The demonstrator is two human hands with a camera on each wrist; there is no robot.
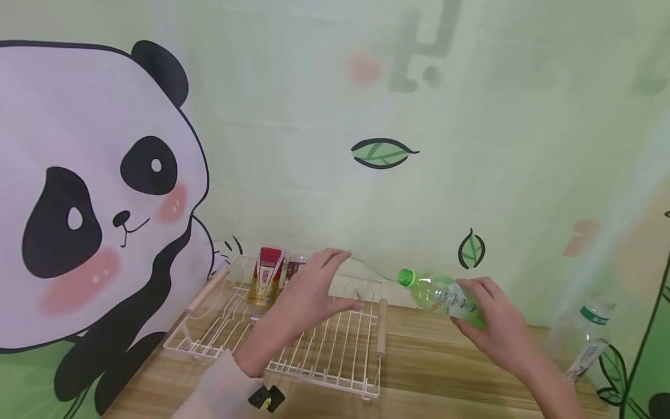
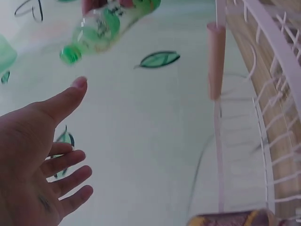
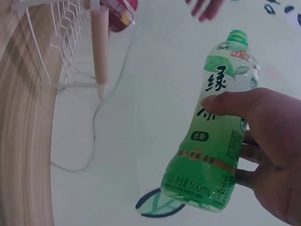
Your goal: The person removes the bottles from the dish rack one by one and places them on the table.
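Note:
My right hand [image 1: 494, 320] grips a clear plastic drink bottle [image 3: 207, 155] with a green cap [image 1: 405, 277] and a green printed label. The bottle is tilted nearly on its side above the table, its cap pointing left toward my other hand. In the right wrist view the thumb lies across the label and the fingers wrap behind. My left hand [image 1: 314, 291] is held over the white wire rack [image 1: 335, 349], thumb and fingers spread with nothing between them. A gap separates it from the bottle cap in the left wrist view.
Inside the rack stand a red and gold packet [image 1: 266, 278] and a brown-labelled container [image 1: 295, 266], partly behind my left hand. The rack has wooden handles [image 1: 382, 327]. A clear bottle with a green neck band [image 1: 594, 317] stands on the wooden table [image 1: 439, 372] at right. A printed cloth hangs behind.

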